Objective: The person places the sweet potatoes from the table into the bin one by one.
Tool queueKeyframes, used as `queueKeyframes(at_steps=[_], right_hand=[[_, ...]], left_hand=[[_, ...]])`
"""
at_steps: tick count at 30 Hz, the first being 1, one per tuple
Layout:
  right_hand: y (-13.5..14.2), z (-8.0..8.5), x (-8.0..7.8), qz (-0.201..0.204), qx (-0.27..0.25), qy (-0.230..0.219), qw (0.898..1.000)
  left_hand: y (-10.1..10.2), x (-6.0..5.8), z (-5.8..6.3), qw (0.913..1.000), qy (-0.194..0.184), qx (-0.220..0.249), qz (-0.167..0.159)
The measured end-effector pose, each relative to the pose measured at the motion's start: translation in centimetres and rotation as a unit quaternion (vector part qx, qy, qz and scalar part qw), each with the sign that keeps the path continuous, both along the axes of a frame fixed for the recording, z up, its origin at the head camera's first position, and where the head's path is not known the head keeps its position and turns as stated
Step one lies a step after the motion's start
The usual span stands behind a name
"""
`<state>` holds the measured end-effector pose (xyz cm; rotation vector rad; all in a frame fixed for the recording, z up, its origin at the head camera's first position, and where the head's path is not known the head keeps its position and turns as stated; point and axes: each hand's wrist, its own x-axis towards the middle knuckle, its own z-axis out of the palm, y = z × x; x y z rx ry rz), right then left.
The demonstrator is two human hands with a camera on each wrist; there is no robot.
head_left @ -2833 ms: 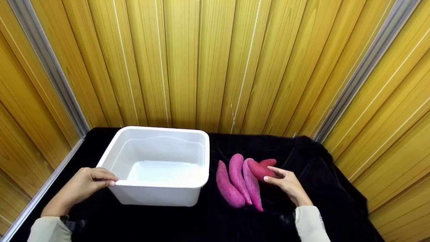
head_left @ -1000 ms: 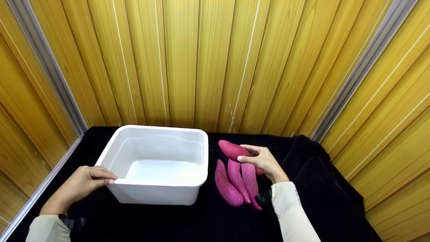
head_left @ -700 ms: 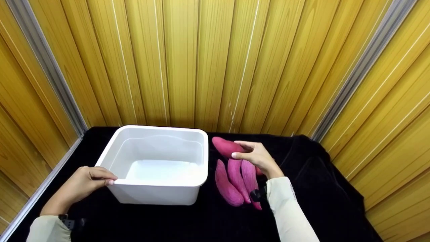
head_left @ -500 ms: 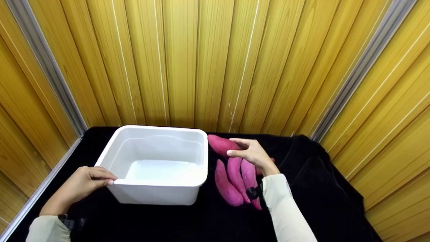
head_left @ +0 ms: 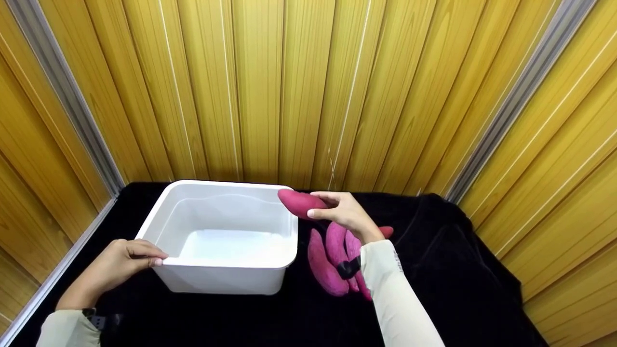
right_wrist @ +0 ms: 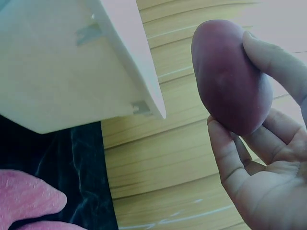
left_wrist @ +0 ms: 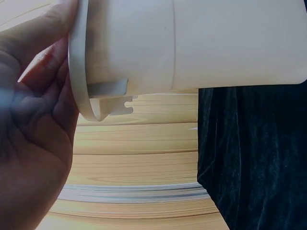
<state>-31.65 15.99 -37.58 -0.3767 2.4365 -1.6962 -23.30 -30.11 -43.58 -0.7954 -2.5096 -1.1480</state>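
Observation:
My right hand [head_left: 343, 212] holds a smooth reddish sweet potato [head_left: 298, 202] between thumb and fingers. In the head view its tip overlaps the right rim of the white plastic bin [head_left: 226, 279]. The right wrist view shows the sweet potato [right_wrist: 230, 76] raised beside the bin's wall [right_wrist: 62, 72], gripped at one end. My left hand [head_left: 130, 255] pinches the bin's near-left rim; in the left wrist view the thumb and fingers stand on either side of that rim [left_wrist: 79, 62]. No objects show inside the bin. Several pink-purple sweet potatoes [head_left: 325, 265] lie right of it, partly hidden under my right forearm.
Black cloth [head_left: 458, 270] covers the table under everything. Another red sweet potato [head_left: 385, 232] peeks out behind my right wrist. Yellow wood-patterned panels [head_left: 308, 96] stand behind the table and at both sides, with grey metal strips [head_left: 511, 96] at the corners.
My right hand has lifted the reddish sweet potato from the pile and carried it left and up, to the bin's right rim. My left hand has stayed on the bin's corner.

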Motion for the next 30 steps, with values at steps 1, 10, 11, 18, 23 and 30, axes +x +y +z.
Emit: queueKeyframes(at_steps=[1,10,11,18,23,30], right_hand=[[-0.2,0.0,-0.1,0.004,-0.002,0.000,1.000],[-1.8,-0.1,-0.8,0.008,-0.008,-0.004,1.000],[-1.9,0.0,-0.9,0.007,-0.006,-0.005,1.000],[-2.9,0.2,-1.2,0.006,-0.010,-0.006,1.000],[-3.6,0.4,-1.4,0.020,-0.019,-0.002,1.000],[-4.8,0.8,-1.6,0.037,-0.011,-0.004,0.999]], left_hand=[[0.0,0.0,0.0,1.0000,0.002,0.000,0.000],[0.1,0.0,0.0,1.0000,0.002,-0.006,0.000],[0.1,0.0,0.0,1.0000,0.001,-0.006,0.000],[0.2,-0.1,0.1,0.9999,-0.007,-0.010,0.005],[0.3,-0.2,0.2,0.9998,-0.012,-0.011,0.008],[0.1,-0.2,0.2,0.9997,-0.014,-0.015,0.010]])
